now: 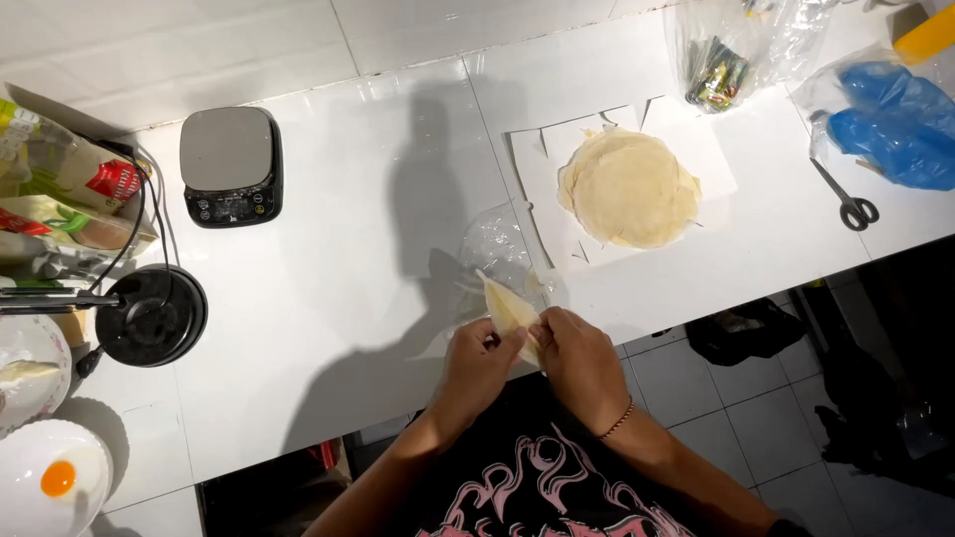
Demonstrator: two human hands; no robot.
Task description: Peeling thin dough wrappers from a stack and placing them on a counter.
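At the near edge of the white worktop (328,298), the left hand (476,366) and the right hand (580,363) both pinch a folded, pale pastry wrapper (507,306), fingers closed on its lower end while its point tilts up toward the far side. Just behind it lies a clear plastic bag (494,244). Farther back, a stack of round wrappers (629,187) rests on white paper (542,189). Scissors (851,204) lie near the right edge, a kitchen scale (230,164) toward the far left.
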